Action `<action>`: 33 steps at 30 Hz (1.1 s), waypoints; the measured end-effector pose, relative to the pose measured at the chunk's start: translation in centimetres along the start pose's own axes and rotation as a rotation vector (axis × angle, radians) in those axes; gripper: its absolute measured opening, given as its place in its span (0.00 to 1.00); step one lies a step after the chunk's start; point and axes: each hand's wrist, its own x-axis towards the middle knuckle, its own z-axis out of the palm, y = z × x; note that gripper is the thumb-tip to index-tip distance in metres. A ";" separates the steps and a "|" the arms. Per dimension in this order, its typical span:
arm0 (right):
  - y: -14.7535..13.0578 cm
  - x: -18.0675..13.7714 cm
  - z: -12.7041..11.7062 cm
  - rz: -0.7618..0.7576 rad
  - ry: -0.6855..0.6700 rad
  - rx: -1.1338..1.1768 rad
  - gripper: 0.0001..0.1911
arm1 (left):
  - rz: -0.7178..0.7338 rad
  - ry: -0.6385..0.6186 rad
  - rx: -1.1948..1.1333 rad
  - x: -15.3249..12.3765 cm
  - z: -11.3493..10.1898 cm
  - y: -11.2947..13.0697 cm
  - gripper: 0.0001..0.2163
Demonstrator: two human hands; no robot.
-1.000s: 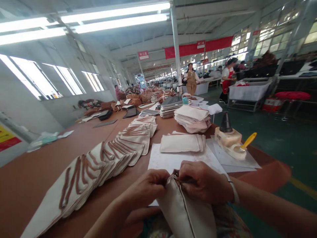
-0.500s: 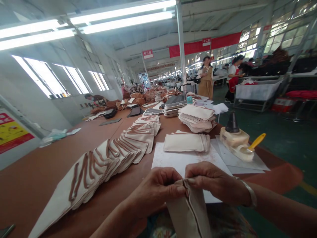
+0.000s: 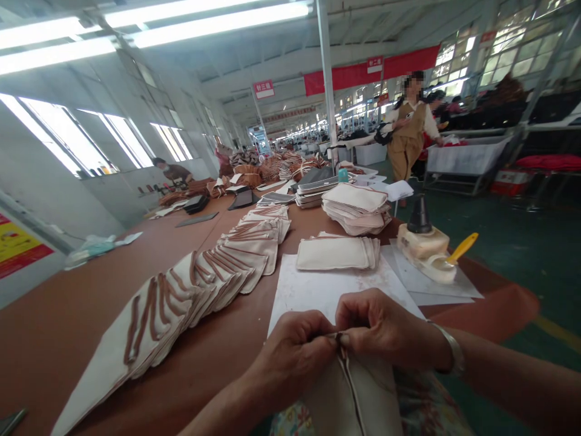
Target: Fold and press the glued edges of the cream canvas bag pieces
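Observation:
A cream fabric piece (image 3: 331, 396) with a dark slit edged in brown hangs below my two hands at the table's near edge. My left hand (image 3: 297, 345) pinches its top edge on the left of the slit, thumb on top. Close against it, my right hand (image 3: 381, 330) pinches the same edge on the right side, a bracelet at its wrist. The two thumbs nearly meet at the top of the slit. White paper (image 3: 290, 290) lies just beyond my hands, and a small stack of cream pieces (image 3: 338, 253) rests on it.
A long fanned row of cream pieces with brown strips (image 3: 227, 266) runs along the brown table (image 3: 91, 309). At the right stand a block with a black cone (image 3: 419, 215) and a yellow-handled brush (image 3: 463, 248). A person (image 3: 411, 127) walks beyond the table.
My hands stay pinched on the fabric piece, which now spreads wider below them. The view has shifted slightly. The person in the tan outfit has moved to the right.

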 end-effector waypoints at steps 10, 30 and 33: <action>1.3 -1.7 -0.1 -0.630 -0.026 -0.476 0.08 | -0.050 -0.152 -0.388 0.5 0.4 -0.5 0.08; 1.5 -2.0 -2.1 -0.040 -0.311 0.125 0.24 | 0.022 -0.193 -0.302 -0.5 0.8 -0.5 0.13; 1.8 -1.9 -1.8 -0.062 -0.355 0.149 0.23 | 0.056 -0.229 -0.306 -0.6 0.9 -0.3 0.13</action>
